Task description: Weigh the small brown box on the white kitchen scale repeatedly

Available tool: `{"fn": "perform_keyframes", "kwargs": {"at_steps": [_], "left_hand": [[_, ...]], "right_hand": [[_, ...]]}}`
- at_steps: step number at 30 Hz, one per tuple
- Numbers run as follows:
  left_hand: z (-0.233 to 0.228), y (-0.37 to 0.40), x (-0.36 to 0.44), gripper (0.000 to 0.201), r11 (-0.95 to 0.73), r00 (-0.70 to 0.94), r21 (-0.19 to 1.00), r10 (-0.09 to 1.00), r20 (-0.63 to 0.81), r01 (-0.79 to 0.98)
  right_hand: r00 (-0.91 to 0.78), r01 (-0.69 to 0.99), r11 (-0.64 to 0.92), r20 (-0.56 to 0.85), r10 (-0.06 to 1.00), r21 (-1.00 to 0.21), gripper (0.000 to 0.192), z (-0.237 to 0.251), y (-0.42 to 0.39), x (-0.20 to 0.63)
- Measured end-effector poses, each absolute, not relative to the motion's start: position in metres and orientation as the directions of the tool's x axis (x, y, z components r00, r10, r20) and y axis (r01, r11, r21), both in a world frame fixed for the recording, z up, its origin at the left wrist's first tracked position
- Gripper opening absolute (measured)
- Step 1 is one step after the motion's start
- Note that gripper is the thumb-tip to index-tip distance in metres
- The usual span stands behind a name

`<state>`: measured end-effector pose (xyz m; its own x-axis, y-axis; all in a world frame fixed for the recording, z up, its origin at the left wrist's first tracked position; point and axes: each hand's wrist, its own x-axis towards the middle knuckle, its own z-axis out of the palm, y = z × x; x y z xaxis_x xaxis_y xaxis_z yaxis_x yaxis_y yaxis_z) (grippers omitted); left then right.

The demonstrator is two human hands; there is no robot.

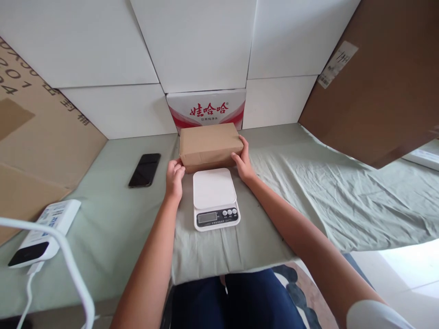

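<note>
A closed brown cardboard box (210, 141) lies behind a white digital kitchen scale (214, 189) on the cloth-covered table. My left hand (174, 179) is closed on the box's near left corner. At its right end, my right hand (243, 161) grips the box, thumb on the near side and fingers round the end. Both hands stay beside the scale, not on it. The scale's platform is bare, and its display (207, 217) looks blank. Whether the box is slightly raised or resting on the cloth, I cannot tell.
A black phone (145, 170) lies left of my left hand. Further left is a white device (46, 233) with a cable (73, 269). White panels and a printed red-and-white carton (207, 108) stand behind. Large cardboard sheets flank the left (37, 137) and right (373, 87).
</note>
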<state>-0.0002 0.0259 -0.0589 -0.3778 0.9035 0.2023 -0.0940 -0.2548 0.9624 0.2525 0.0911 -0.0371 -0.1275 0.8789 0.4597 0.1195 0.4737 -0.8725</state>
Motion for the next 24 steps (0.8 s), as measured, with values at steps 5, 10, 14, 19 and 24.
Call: {"fn": "perform_keyframes", "kwargs": {"at_steps": [5, 10, 14, 19, 24], "left_hand": [[-0.051, 0.025, -0.019, 0.048, -0.365, -0.525, 0.928, 0.806, 0.274, -0.075], [-0.044, 0.022, -0.045, 0.041, -0.469, -0.674, 0.876, 0.685, 0.278, -0.116], [-0.047, 0.024, -0.042, 0.041, -0.459, -0.664, 0.874, 0.705, 0.250, -0.158], [-0.051, 0.028, -0.030, 0.040, -0.405, -0.640, 0.893, 0.742, 0.197, -0.195], [-0.050, 0.027, -0.024, 0.041, -0.381, -0.608, 0.901, 0.772, 0.185, -0.209]], "right_hand": [[-0.119, 0.058, 0.476, 0.467, 0.876, -0.878, 0.099, -0.046, 0.095, 0.255], [-0.053, -0.088, 0.355, 0.360, 0.932, -0.931, 0.094, -0.051, 0.095, 0.259], [0.002, -0.166, 0.275, 0.279, 0.960, -0.947, 0.092, -0.052, 0.096, 0.259], [0.010, -0.200, 0.234, 0.237, 0.971, -0.951, 0.083, -0.057, 0.102, 0.260], [0.011, -0.214, 0.228, 0.231, 0.973, -0.950, 0.082, -0.059, 0.104, 0.261]]}}
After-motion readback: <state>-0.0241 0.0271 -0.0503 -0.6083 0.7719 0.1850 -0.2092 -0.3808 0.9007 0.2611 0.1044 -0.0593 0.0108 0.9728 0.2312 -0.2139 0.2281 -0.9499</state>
